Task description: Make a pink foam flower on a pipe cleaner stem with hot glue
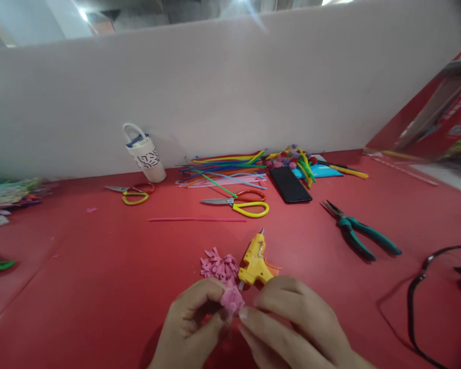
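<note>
Between the thumb and fingers of my left hand (192, 323) is a small pink fuzzy flower (232, 299), pinched near the table's front. My right hand (299, 323) is bent in from the other side, its fingertips pressed together at the flower's lower right edge. Whatever lies between those right fingertips is hidden. Just beyond the flower is a heap of short pink fuzzy pieces (218, 265). A yellow hot glue gun (255, 261) lies beside the heap, nozzle pointing away from me, close to my right hand.
Farther back lie scissors (249, 207), a pink pipe cleaner (195, 220), a bundle of coloured pipe cleaners (223, 166) and a black phone (290, 184). Teal-handled pliers (359, 233) and a dark cable (410, 302) are right. Left stand a white cup (148, 156) and second scissors (134, 195).
</note>
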Available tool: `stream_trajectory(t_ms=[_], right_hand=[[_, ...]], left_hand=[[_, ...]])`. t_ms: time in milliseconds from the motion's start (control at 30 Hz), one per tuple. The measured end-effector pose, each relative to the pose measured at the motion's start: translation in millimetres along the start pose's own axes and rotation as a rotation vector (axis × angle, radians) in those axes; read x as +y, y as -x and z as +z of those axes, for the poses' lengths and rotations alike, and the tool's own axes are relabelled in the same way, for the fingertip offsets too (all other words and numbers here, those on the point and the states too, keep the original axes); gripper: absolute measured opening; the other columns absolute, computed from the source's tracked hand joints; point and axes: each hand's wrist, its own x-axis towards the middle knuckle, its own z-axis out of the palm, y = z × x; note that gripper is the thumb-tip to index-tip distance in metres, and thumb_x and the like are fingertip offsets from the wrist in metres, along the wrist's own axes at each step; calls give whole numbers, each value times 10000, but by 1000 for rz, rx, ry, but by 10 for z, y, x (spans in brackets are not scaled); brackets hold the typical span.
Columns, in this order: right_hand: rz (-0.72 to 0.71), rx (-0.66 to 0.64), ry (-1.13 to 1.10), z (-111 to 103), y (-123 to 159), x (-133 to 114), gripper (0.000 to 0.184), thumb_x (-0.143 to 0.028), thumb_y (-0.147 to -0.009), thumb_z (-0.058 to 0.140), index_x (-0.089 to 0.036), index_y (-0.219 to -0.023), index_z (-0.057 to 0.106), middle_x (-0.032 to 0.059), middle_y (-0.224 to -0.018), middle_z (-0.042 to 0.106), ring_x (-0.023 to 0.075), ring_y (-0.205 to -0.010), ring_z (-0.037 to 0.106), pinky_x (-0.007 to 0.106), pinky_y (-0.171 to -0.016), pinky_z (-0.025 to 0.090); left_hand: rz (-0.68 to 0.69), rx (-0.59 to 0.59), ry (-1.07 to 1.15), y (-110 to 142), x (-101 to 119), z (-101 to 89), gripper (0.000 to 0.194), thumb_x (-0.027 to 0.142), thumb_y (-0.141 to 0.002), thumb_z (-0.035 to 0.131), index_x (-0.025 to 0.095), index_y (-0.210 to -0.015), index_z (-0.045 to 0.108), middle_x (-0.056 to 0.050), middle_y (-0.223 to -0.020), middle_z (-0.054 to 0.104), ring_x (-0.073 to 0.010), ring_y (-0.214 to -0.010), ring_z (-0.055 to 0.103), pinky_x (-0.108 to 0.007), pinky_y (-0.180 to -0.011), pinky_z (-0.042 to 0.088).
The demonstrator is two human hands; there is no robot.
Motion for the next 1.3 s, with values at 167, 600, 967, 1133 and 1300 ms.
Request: stream_trajectory(t_ms=[167,600,967,1133,1300], right_hand=[[-33,41,13,45,-47,21,93,-120,-781,601,-158,-863,622,41,-693,660,143,-624,595,267,-599,523],[20,-4,55,67,-31,46,101,-114,-795,577,-142,-879,626,65,-740,648,164,-686,591,292,-630,514],[48,35,-64,-34,-18,4,157,-110,-793,579,-167,-939,583,61,-760,636,156,-693,613,278,-660,531],[59,11,-165,-49,-93,33,166,-53,-729,613,-156,-856,582,60,-725,617,145,-646,588,252,-566,519],[42,18,-226,29,-96,14,163,-42,-729,620,-151,-836,563,49,-700,606,143,-647,566,254,-568,508]], left_hand=[[-16,-79,-107,9,3,-47,105,267,-771,610,182,-732,657,-24,-701,567,-154,-656,524,-251,-623,447],[106,-3,-247,2,-17,-16,99,179,-769,581,219,-731,663,-8,-684,586,-133,-621,502,-218,-611,415],[48,-43,-71,-18,26,-25,120,247,-797,594,208,-710,666,-11,-712,578,-118,-593,498,-214,-579,425],[116,-114,-2,-58,40,-31,96,246,-776,635,210,-704,686,-12,-708,598,-123,-654,536,-206,-631,434],[192,-167,-29,-74,64,-7,75,200,-768,645,230,-738,706,-17,-723,622,-131,-690,566,-213,-666,447]])
